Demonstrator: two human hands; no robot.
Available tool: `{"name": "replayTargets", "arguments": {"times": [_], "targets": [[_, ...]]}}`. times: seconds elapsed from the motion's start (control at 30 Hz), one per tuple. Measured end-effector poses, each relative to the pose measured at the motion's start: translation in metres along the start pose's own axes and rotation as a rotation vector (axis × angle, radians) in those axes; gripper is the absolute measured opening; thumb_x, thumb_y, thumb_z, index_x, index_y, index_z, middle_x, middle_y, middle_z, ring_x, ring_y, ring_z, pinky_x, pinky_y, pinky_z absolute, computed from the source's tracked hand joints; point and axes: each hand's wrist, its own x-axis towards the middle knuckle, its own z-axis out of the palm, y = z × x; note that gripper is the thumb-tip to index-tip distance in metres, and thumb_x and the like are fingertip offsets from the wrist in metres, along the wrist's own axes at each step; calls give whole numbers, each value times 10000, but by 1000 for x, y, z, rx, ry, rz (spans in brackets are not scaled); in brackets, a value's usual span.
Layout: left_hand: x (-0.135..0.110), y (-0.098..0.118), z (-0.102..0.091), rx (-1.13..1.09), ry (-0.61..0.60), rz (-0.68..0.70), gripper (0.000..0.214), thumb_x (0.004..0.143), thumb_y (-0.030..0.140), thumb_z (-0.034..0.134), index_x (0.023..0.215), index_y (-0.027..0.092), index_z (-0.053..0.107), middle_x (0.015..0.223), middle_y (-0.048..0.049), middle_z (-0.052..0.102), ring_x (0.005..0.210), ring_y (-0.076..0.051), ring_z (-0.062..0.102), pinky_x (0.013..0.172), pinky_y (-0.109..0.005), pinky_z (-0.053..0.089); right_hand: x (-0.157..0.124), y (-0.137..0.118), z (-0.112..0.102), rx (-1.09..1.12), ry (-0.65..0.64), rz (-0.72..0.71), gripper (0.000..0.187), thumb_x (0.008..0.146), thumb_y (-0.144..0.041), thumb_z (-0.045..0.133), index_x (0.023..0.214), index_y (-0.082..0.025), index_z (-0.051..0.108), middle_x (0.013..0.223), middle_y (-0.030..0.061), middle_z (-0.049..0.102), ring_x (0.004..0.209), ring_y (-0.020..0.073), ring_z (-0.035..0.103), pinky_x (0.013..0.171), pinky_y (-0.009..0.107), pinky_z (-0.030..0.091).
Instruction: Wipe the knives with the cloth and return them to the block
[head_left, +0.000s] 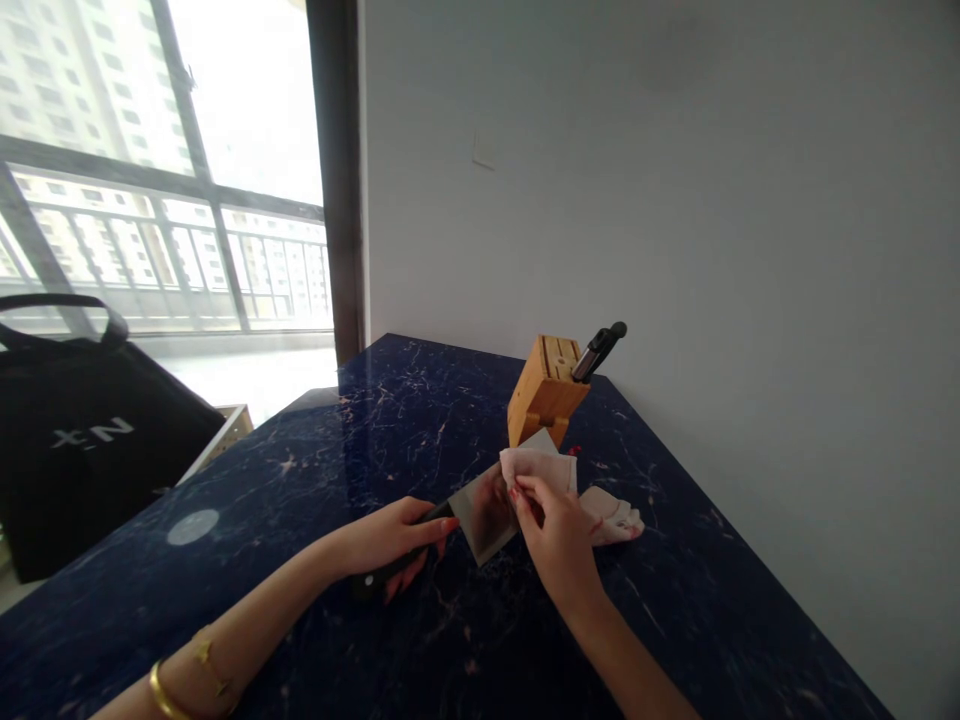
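Note:
My left hand [409, 540] is wrapped round the black handle of a cleaver [480, 515], whose broad shiny blade points away to the right above the table. Pinched in my right hand [551, 525] is a pale pinkish cloth [541, 466], which lies against the blade and covers part of its far half. Just right of that hand, a second folded light cloth [619, 518] rests on the table. Behind the blade tip stands a wooden knife block [546, 385] with black-handled tools [600, 350] in its right side.
The dark blue marbled table [420, 400] meets a grey wall [637, 200] at the right and back. A round pale disc [193, 527] shows on its left part. At far left, a black bag [97, 440] stands beside the table, before a bright window [247, 150].

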Motion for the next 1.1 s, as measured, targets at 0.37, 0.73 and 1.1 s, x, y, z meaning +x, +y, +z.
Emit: {"name": "replayTargets", "arguments": {"times": [0.37,0.73,1.1], "targets": [[0,-1,-1,5,-9,6,453,745,610,431,756,165,512,394,55,482,273,-73,404,286,-163,347,1,12,-12,-294,68,-58,151,786,-313,509,834,-313,652,1019,16,599,940,244,458,807,404,312],[-1,0,0,-4,-15,9,459,742,613,436,772,162,515,393,52,482,273,-81,416,280,-167,353,8,49,-2,-77,-101,116,276,712,-151,472,956,-216,585,919,45,625,863,190,581,762,302,433],[-3,1,-3,109,-5,34,440,738,607,443,804,173,474,494,41,532,370,-109,520,345,-186,405,12,61,-22,-139,-82,161,256,654,-102,431,831,-223,571,786,23,648,744,179,619,642,253,424]]}}
